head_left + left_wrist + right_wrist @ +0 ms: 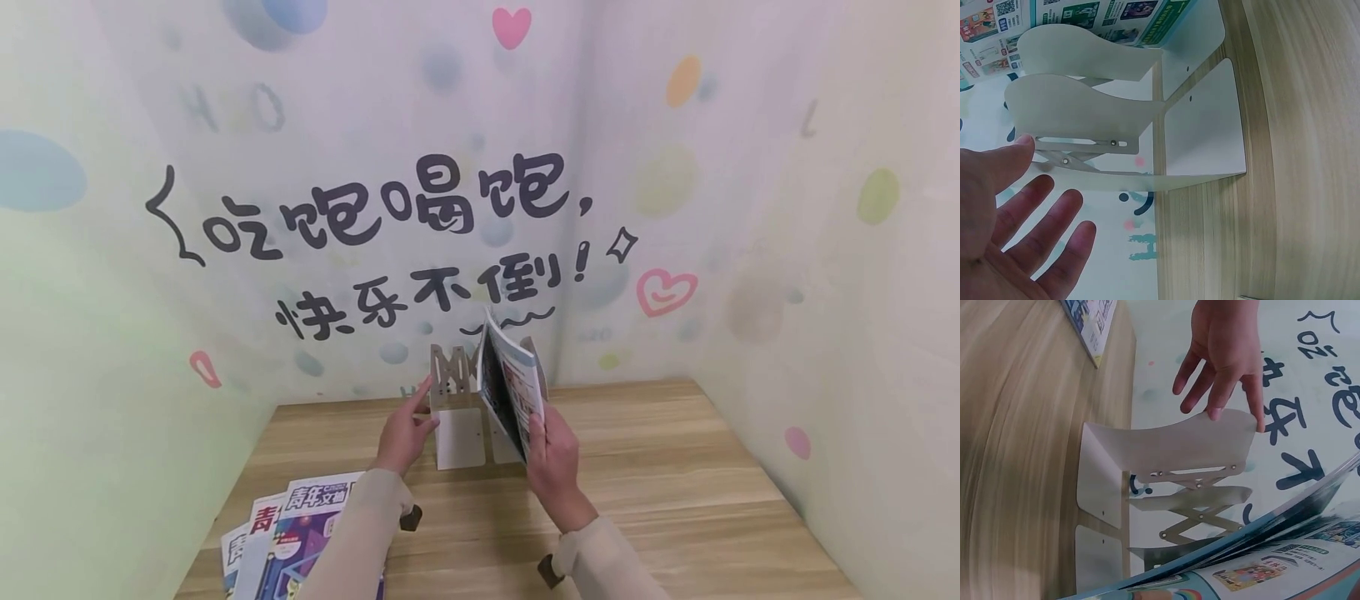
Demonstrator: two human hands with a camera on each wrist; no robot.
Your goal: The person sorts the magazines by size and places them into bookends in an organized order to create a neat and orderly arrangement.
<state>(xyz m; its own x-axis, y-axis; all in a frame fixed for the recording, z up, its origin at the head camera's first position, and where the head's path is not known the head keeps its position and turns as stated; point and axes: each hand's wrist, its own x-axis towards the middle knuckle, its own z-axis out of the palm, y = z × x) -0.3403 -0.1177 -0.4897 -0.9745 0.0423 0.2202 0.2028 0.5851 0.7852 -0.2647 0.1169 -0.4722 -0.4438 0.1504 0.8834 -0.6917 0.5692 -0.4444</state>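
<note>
An expandable metal book rack with crossed linkage bars and upright panels stands near the back of the table. At its left end panel is my left hand, pinching the panel's edge between thumb and finger; the other fingers are spread apart in the left wrist view. My right hand grips a magazine by its right side, upright and tilted, over the rack's right part. The magazine's pages part slightly in the right wrist view, and it hides some of the rack there.
Several magazines lie overlapped at the table's front left, partly covered by the left sleeve. Wooden tabletop extends to the right. A printed wall cloth rises behind the table and along both sides.
</note>
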